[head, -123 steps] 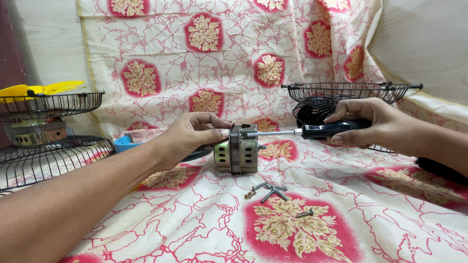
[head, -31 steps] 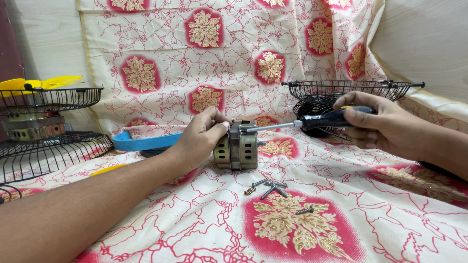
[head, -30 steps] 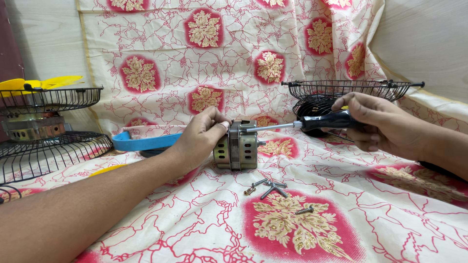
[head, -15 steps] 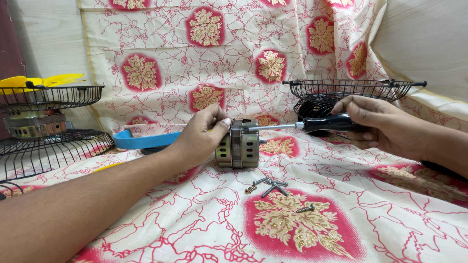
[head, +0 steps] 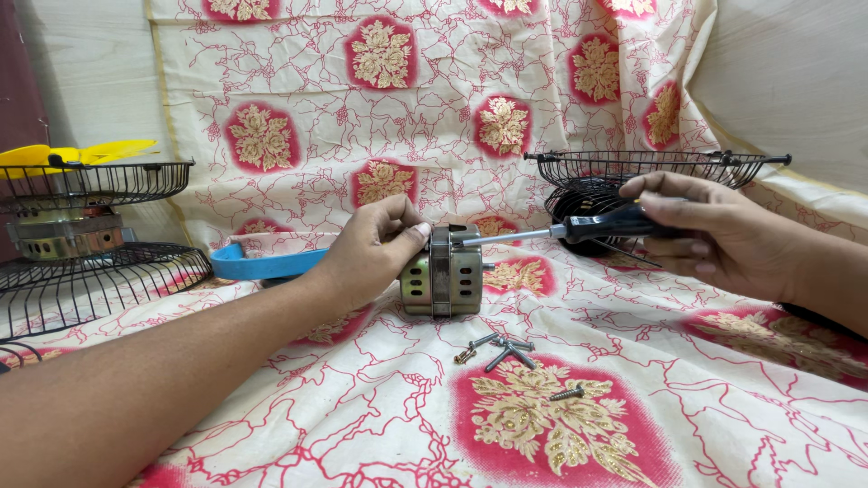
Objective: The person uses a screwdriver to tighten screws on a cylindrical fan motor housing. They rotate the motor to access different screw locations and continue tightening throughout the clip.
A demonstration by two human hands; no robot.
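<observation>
The left hand (head: 371, 253) steadied the small fan motor (head: 441, 282) on the patterned cloth (head: 380, 407), its fingers closed against the casing's top. The right hand (head: 723, 237) gripped a black-handled screwdriver (head: 551, 231), tip at the motor's upper edge. Loose screws (head: 499, 349) lay just in front.

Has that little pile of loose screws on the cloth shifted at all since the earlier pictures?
No. The loose screws lie just in front of the small fan motor, at the top edge of the same red flower patch on the cloth, as earlier.
</observation>
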